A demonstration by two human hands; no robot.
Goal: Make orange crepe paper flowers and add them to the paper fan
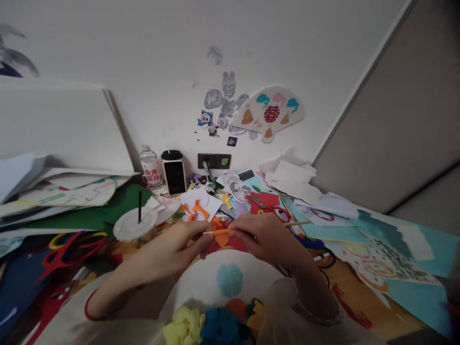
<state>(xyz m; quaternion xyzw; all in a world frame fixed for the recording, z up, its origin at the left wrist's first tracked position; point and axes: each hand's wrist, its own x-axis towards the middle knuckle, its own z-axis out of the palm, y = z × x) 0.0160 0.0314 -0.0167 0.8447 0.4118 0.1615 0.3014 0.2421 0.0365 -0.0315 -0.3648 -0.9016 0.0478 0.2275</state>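
Observation:
An orange paper strip (pixel 221 236) lies along a thin wooden stick (pixel 300 223) between my two hands. My left hand (pixel 189 239) is closed, with thumb and fingers pinching at the stick's left tip beside the paper. On the other side, my right hand (pixel 264 235) is closed on the stick and the paper's right end, and the stick pokes out to its right. Part of the strip hangs down in a point. Right behind it is a crinkled orange paper piece (pixel 216 222). More cut orange paper (pixel 200 209) rests on a white sheet (pixel 212 201) beyond my left hand.
Red-handled scissors (pixel 278 211) lie behind my right hand; red and yellow scissors (pixel 75 247) are at left. A lidded cup with a straw (pixel 134 225), a bottle (pixel 151 167) and a black-lidded cup (pixel 174 172) stand left. A white board with a blue flower (pixel 230 280) is close to me.

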